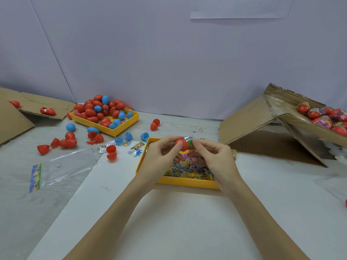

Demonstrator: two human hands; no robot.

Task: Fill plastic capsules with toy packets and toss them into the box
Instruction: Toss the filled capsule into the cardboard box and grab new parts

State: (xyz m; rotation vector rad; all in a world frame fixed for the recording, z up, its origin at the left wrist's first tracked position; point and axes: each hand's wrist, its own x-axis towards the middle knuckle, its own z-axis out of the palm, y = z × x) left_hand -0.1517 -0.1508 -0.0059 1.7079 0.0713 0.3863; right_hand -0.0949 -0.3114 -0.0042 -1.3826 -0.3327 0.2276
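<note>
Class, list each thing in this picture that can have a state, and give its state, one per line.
Left hand: grips red capsule.
Right hand: pinches packet.
Red capsule: open, packet going in.
Packet: partly inside capsule.
Near tray: holds packets.
Far tray: heaped with capsules.
Box: tilted, open, part filled.

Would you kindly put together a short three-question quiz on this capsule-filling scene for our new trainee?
1. True or false: the left hand holds a blue capsule.
2. What does the right hand pinch against the red capsule: A) a rubber band, B) a toy packet, C) a lid?
3. Fill in: finished capsules lie in the cardboard ____ on the right.

Key: 1. False, it is red. 2. B. 3. box.
</note>
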